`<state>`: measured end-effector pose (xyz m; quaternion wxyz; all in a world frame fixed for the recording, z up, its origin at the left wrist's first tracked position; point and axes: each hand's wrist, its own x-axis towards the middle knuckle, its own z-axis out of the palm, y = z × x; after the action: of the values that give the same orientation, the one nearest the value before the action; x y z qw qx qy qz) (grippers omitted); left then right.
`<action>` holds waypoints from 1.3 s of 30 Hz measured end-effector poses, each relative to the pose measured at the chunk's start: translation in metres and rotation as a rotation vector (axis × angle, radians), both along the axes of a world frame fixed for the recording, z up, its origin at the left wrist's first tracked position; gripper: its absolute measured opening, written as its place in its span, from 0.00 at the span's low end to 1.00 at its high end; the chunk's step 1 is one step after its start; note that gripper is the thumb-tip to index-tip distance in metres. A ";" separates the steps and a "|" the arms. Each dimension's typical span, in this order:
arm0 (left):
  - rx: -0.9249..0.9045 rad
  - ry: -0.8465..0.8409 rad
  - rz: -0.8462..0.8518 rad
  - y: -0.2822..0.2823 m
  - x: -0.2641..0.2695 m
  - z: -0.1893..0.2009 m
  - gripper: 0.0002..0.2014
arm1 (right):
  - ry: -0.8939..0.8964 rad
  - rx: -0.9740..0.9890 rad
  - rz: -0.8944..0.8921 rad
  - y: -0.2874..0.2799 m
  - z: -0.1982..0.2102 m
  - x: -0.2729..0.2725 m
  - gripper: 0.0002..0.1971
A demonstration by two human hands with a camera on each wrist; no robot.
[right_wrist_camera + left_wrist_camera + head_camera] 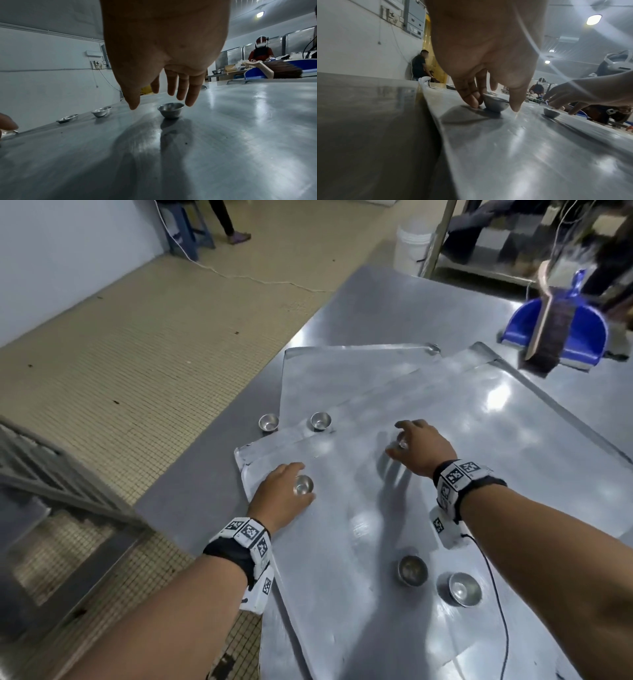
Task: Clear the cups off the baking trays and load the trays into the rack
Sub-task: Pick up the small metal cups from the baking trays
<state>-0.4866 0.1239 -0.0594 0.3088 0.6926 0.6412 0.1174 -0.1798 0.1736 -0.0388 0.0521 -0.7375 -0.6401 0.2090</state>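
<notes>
Steel table [394,302]: holds overlapping flat grey metal baking trays [479,440].
Right hand [423,448]: spread, hovering above small round steel cup [170,110] mid-tray, not yet touching.
Left hand [284,494]: fingers straddle second steel cup [495,104] near tray's left edge.

Two trays lie overlapped on the table [394,302]: the top tray [445,460] covers the near and right part of the lower tray [335,371], whose far left corner shows. On the top tray, one cup [303,485] stands near its left edge under the left hand [281,494], another cup [403,444] mid-tray under the right hand [421,446], and a pair [412,570] [465,589] near the front edge. Two cups sit beyond the top tray's far left corner — one [321,421] on the lower tray, one [268,422] on the tabletop just left of it. A dustpan [561,333] with a brush [551,333] across it sits toward the table's far right corner.
</notes>
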 end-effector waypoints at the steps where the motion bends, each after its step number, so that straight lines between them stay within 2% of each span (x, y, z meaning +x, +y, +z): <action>1: 0.010 -0.009 0.010 0.001 0.002 0.000 0.32 | 0.001 -0.014 0.010 0.004 -0.004 0.002 0.33; 4: 0.020 -0.030 0.032 0.005 0.009 -0.003 0.31 | -0.011 -0.051 0.027 0.016 -0.014 0.007 0.35; 10: 0.020 -0.032 0.048 0.007 0.013 -0.008 0.30 | -0.021 -0.027 0.007 0.024 -0.024 0.014 0.32; 20: 0.019 -0.002 0.012 0.006 0.021 -0.007 0.30 | 0.002 -0.017 -0.042 0.012 -0.029 0.023 0.27; 24: -0.002 0.004 0.012 0.006 0.022 -0.007 0.33 | 0.024 -0.001 -0.044 0.005 -0.028 0.025 0.24; 29: -0.051 0.029 0.009 0.006 0.023 -0.003 0.34 | 0.031 0.018 -0.054 -0.007 -0.024 0.027 0.25; 33: -0.057 0.044 -0.005 0.002 0.022 0.003 0.28 | -0.016 0.038 -0.017 -0.020 -0.014 0.023 0.15; 36: -0.044 0.024 -0.044 -0.004 0.022 0.012 0.25 | 0.037 0.046 -0.012 -0.033 -0.002 0.016 0.19; 39: -0.009 -0.017 -0.087 -0.012 0.024 0.021 0.27 | 0.098 0.053 -0.016 -0.050 0.014 0.008 0.25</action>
<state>-0.4629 0.1120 -0.0380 0.3222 0.7175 0.6083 0.1068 -0.1717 0.1232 -0.0249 0.1046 -0.7300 -0.6360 0.2272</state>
